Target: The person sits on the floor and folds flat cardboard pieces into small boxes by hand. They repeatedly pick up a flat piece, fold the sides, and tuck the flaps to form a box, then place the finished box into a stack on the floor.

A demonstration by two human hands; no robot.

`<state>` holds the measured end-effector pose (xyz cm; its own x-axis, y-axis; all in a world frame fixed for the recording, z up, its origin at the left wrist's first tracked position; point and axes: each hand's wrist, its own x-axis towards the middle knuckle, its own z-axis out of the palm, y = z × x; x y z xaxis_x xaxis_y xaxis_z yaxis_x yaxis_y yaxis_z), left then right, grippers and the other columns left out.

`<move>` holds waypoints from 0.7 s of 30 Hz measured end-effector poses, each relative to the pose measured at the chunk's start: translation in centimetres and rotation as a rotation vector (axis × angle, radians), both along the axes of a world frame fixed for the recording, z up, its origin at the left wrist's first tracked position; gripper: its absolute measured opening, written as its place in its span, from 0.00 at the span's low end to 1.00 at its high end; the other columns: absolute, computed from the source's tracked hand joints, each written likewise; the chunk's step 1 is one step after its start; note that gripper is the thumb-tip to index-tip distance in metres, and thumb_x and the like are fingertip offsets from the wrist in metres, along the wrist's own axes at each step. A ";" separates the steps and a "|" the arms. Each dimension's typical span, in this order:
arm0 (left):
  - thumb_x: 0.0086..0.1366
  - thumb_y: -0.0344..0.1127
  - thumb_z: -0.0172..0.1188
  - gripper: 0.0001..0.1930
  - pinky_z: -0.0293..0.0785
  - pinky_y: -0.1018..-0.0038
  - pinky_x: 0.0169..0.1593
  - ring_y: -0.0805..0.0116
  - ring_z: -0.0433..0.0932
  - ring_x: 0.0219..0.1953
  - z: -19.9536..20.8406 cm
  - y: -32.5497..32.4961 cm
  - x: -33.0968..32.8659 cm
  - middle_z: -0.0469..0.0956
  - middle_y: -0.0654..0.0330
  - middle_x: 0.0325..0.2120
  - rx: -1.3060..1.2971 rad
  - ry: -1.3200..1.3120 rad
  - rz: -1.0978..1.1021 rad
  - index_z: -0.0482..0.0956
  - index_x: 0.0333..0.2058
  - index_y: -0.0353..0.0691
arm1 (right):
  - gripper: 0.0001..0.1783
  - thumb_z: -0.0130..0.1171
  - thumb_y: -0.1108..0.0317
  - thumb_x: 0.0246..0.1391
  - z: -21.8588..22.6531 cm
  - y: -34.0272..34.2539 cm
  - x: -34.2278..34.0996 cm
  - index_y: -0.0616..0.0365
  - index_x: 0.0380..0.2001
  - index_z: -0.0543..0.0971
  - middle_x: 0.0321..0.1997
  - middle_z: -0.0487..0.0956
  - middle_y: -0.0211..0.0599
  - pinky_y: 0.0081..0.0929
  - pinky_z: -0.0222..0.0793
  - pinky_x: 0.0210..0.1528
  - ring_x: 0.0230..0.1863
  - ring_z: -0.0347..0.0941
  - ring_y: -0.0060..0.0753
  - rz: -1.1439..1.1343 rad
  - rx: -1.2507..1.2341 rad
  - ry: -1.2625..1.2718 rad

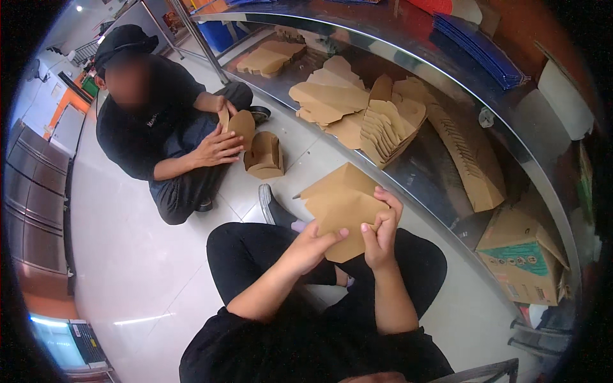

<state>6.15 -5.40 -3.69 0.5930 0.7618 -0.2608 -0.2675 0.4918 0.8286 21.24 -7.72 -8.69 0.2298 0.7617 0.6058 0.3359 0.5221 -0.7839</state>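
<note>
Between my two hands is a brown cardboard box (pixel 348 207), partly folded, held above my crossed legs. My left hand (pixel 311 246) grips its near left side, the thumb pressed on the panel. On the right side my right hand (pixel 383 230) holds the edge, thumb on the near panel and fingers curled round the upper corner. Some of the fingers are hidden behind the cardboard. A folded open-topped cardboard box (pixel 264 156) stands on the floor beyond, beside a co-worker (pixel 159 121) who sits cross-legged and holds another brown cardboard piece (pixel 241 129) in both hands.
On a low steel shelf (pixel 440 185) to the right lie flat cardboard blanks (pixel 329 92), a stack of nested boxes (pixel 386 131) and a long nested row (pixel 463 153). A larger printed carton (pixel 523 255) sits at its near end. Steel cabinets (pixel 35 191) line the far left.
</note>
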 end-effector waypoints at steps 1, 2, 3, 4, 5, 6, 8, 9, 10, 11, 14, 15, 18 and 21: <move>0.61 0.34 0.54 0.20 0.67 0.76 0.48 0.71 0.71 0.45 -0.4 0.2 -0.2 0.71 0.57 0.44 -0.014 0.062 0.016 0.63 0.50 0.32 | 0.09 0.47 0.71 0.47 0.1 0.0 -0.1 0.58 0.30 0.59 0.52 0.59 0.51 0.49 0.43 0.59 0.58 0.52 0.53 0.032 0.028 0.002; 0.61 0.35 0.54 0.20 0.67 0.76 0.48 0.71 0.71 0.44 -0.6 0.4 -0.4 0.71 0.56 0.44 -0.028 0.124 0.033 0.64 0.49 0.32 | 0.10 0.47 0.69 0.49 0.2 0.1 -0.3 0.58 0.31 0.59 0.52 0.59 0.51 0.50 0.42 0.60 0.58 0.52 0.53 0.064 0.056 0.005; 0.61 0.35 0.54 0.20 0.68 0.75 0.47 0.70 0.72 0.44 -0.6 0.4 -0.6 0.71 0.56 0.43 -0.025 0.117 0.058 0.64 0.49 0.31 | 0.11 0.47 0.67 0.50 0.3 0.2 -0.4 0.58 0.32 0.60 0.52 0.60 0.50 0.50 0.41 0.60 0.58 0.52 0.53 0.097 0.083 0.007; 0.61 0.35 0.54 0.20 0.68 0.75 0.47 0.70 0.72 0.43 -0.7 0.5 -0.7 0.72 0.56 0.43 -0.023 0.106 0.078 0.65 0.49 0.31 | 0.12 0.48 0.64 0.51 0.2 0.3 -0.4 0.58 0.33 0.60 0.52 0.60 0.50 0.50 0.40 0.60 0.59 0.52 0.53 0.131 0.111 0.035; 0.61 0.36 0.54 0.20 0.69 0.75 0.47 0.70 0.72 0.43 -0.7 0.5 -0.7 0.72 0.56 0.42 -0.022 0.095 0.099 0.65 0.48 0.31 | 0.13 0.48 0.62 0.52 0.0 0.5 -0.4 0.58 0.34 0.61 0.52 0.60 0.50 0.50 0.39 0.61 0.59 0.52 0.53 0.164 0.138 0.063; 0.61 0.35 0.54 0.20 0.70 0.73 0.46 0.68 0.73 0.43 -0.6 0.6 -0.8 0.72 0.56 0.42 -0.034 0.077 0.115 0.65 0.48 0.31 | 0.14 0.48 0.59 0.53 -0.2 0.6 -0.4 0.57 0.34 0.61 0.52 0.61 0.49 0.50 0.39 0.61 0.59 0.52 0.53 0.198 0.166 0.092; 0.60 0.34 0.54 0.20 0.72 0.70 0.45 0.65 0.74 0.43 -0.2 0.7 -1.0 0.72 0.55 0.41 -0.057 0.039 0.149 0.64 0.48 0.31 | 0.16 0.49 0.57 0.53 -0.7 0.7 -0.4 0.57 0.36 0.61 0.52 0.61 0.49 0.50 0.40 0.61 0.59 0.52 0.53 0.234 0.149 0.202; 0.60 0.35 0.54 0.20 0.72 0.70 0.45 0.66 0.74 0.42 -0.1 0.7 -1.1 0.72 0.55 0.41 -0.055 0.032 0.150 0.64 0.48 0.31 | 0.17 0.49 0.56 0.53 -0.9 0.7 -0.3 0.56 0.36 0.61 0.52 0.61 0.49 0.49 0.40 0.61 0.59 0.52 0.52 0.251 0.141 0.257; 0.60 0.35 0.54 0.20 0.72 0.71 0.44 0.66 0.74 0.42 0.0 0.7 -1.2 0.72 0.55 0.41 -0.052 0.023 0.152 0.64 0.48 0.31 | 0.17 0.50 0.56 0.53 -0.8 0.7 -0.3 0.56 0.36 0.61 0.52 0.61 0.49 0.49 0.41 0.61 0.59 0.52 0.52 0.227 0.120 0.210; 0.61 0.35 0.54 0.20 0.72 0.71 0.44 0.66 0.74 0.42 0.1 0.8 -1.2 0.73 0.55 0.41 -0.048 0.015 0.155 0.64 0.48 0.31 | 0.16 0.50 0.57 0.53 -0.8 0.6 -0.3 0.56 0.36 0.61 0.52 0.61 0.49 0.48 0.42 0.61 0.59 0.53 0.52 0.204 0.100 0.162; 0.61 0.36 0.54 0.20 0.72 0.73 0.43 0.68 0.74 0.41 -0.5 0.3 -1.4 0.73 0.56 0.41 0.086 0.228 0.132 0.65 0.48 0.31 | 0.13 0.50 0.62 0.53 -0.5 0.5 -0.6 0.56 0.34 0.60 0.52 0.61 0.50 0.46 0.44 0.61 0.59 0.53 0.51 0.151 0.081 0.080; 0.61 0.36 0.54 0.19 0.72 0.75 0.42 0.70 0.74 0.40 -0.6 0.1 -1.2 0.73 0.56 0.40 0.095 0.231 0.145 0.66 0.47 0.31 | 0.12 0.50 0.63 0.53 -0.4 0.5 -0.8 0.56 0.34 0.60 0.52 0.60 0.51 0.46 0.45 0.60 0.59 0.53 0.51 0.137 0.082 0.063; 0.61 0.39 0.54 0.19 0.69 0.77 0.44 0.73 0.73 0.40 -0.8 0.1 -1.0 0.74 0.58 0.39 0.092 0.192 0.119 0.68 0.46 0.31 | 0.10 0.48 0.68 0.53 -0.5 0.6 -1.2 0.57 0.31 0.58 0.53 0.58 0.52 0.46 0.45 0.60 0.59 0.53 0.50 0.073 0.046 0.066; 0.61 0.36 0.54 0.19 0.71 0.74 0.43 0.71 0.73 0.40 -0.3 0.1 -0.6 0.73 0.57 0.40 0.061 0.229 0.103 0.65 0.47 0.31 | 0.09 0.45 0.70 0.53 -0.7 0.7 -1.2 0.58 0.30 0.56 0.53 0.57 0.52 0.46 0.45 0.60 0.59 0.52 0.49 0.078 0.047 0.143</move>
<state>5.59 -5.32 -3.97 0.4424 0.8337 -0.3305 -0.1158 0.4185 0.9008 20.03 -7.04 -9.37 0.2579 0.7524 0.6062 0.1798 0.5791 -0.7952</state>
